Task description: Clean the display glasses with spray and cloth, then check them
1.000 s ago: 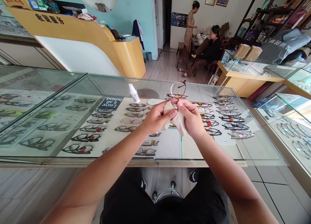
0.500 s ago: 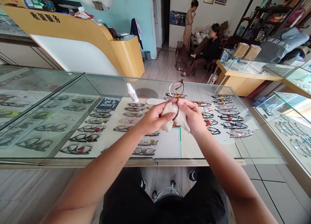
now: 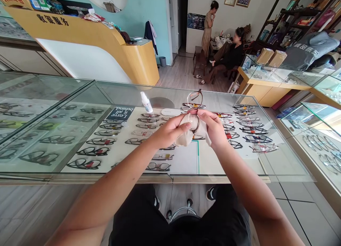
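Note:
Above the glass counter, both hands are together on a pair of eyeglasses (image 3: 194, 99) held on end, one round lens pointing away from me. A pale cleaning cloth (image 3: 183, 139) is wrapped about the nearer lens. My left hand (image 3: 172, 130) pinches the cloth over that lens, thumb on top. My right hand (image 3: 214, 127) grips the frame near its middle, with part of the cloth hanging under its fingers. The fingertips behind the cloth are hidden. A white spray bottle (image 3: 146, 103) stands on the glass beyond my left hand.
Rows of eyeglasses (image 3: 93, 151) lie inside the glass display counter (image 3: 226, 170) under my hands. A yellow service desk (image 3: 141, 63) is across the aisle. Two people are at the back, one standing (image 3: 208, 27), one seated (image 3: 231, 54). Another showcase (image 3: 323, 132) flanks me on the right.
The cloth has shifted slightly on the nearer lens, and more of the frame's rim shows beside it. Both hands keep their hold. The whole view has moved very slightly.

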Tool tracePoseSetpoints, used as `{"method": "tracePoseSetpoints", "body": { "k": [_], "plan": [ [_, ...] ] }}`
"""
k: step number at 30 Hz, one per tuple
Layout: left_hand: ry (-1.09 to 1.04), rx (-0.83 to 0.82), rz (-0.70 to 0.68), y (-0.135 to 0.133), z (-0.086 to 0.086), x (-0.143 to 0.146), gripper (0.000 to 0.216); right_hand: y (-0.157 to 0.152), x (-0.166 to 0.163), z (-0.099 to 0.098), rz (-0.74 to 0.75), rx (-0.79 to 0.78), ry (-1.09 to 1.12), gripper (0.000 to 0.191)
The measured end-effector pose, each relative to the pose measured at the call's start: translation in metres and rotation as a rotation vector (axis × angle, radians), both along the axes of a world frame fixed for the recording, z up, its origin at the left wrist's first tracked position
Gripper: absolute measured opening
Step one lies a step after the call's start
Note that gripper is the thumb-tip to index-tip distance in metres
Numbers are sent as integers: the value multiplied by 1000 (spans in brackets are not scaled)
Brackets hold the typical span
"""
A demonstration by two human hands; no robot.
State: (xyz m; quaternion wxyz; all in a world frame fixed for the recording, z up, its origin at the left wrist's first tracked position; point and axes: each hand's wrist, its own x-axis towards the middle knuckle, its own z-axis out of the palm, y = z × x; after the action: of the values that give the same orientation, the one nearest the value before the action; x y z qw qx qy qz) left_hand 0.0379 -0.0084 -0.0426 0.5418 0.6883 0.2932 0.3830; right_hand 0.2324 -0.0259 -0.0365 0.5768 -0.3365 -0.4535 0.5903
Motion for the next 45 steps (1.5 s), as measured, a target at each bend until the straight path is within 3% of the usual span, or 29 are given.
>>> {"method": "tracePoseSetpoints", "body": {
  "k": [5, 12, 21, 25, 30, 33, 41, 45],
  "plan": [
    [-51, -9, 37, -3, -2, 8, 56, -1, -6, -6, 7, 63, 22, 31],
    [-78, 104, 248, 0, -10, 13, 62, 0, -9, -12, 23, 107, -1, 28],
    [-14, 19, -25, -2, 2, 1, 60, -2, -3, 2, -5, -13, 71, 26],
    [-35, -4, -6, -4, 2, 4, 55, -1, -4, -2, 14, -6, 63, 26],
    [-56, 83, 154, 0, -8, 8, 50, 2, -5, -9, 21, 99, 0, 21],
    [-32, 129, 233, 3, -15, 6, 54, 3, -5, -10, 10, 82, -2, 22],
    [-28, 36, 0, -3, 1, 3, 53, 0, -2, -1, 8, -15, 81, 27],
    [-39, -4, 18, -5, 2, 7, 49, 0, -4, -4, -5, 18, 49, 27]
  ]
}}
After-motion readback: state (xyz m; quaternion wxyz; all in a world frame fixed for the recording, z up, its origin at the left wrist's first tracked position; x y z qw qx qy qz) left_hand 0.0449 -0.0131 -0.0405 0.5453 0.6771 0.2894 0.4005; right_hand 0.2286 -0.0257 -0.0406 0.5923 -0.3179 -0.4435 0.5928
